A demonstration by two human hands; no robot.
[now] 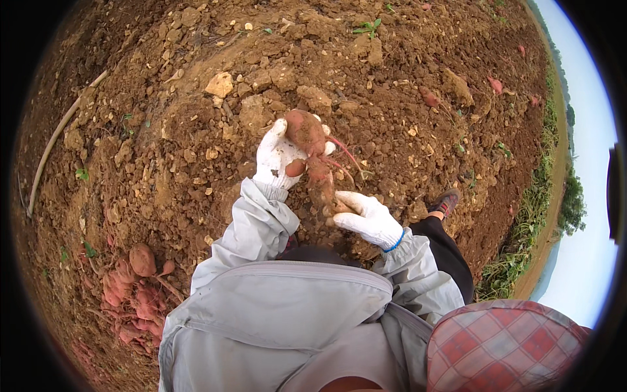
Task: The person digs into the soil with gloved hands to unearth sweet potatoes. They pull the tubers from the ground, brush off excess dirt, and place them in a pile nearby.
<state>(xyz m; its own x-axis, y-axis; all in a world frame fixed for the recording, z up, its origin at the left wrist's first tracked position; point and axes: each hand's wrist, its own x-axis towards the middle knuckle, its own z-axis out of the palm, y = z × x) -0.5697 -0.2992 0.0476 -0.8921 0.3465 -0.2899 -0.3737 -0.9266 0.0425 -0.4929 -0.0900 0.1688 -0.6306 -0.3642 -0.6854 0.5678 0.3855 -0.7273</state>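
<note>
My left hand (278, 154), in a white work glove, is closed around a clump of sweet potatoes (304, 131) that bears soil, pink stems and roots. A smaller tuber (295, 167) of the clump lies against the palm. Below and to the right, my right hand (370, 218), in a white glove with a blue cuff edge, pinches the clump's lower end between thumb and fingers. Loose brown soil lies beneath both hands.
A pile of sweet potatoes (142, 299) lies at lower left. A long bare stick (61, 125) rests at far left. Single sweet potatoes (429, 97) and stones (219, 85) dot the cloddy soil. Leafy vines (526, 232) border the field at right. A shoe (445, 203) stands beyond my right hand.
</note>
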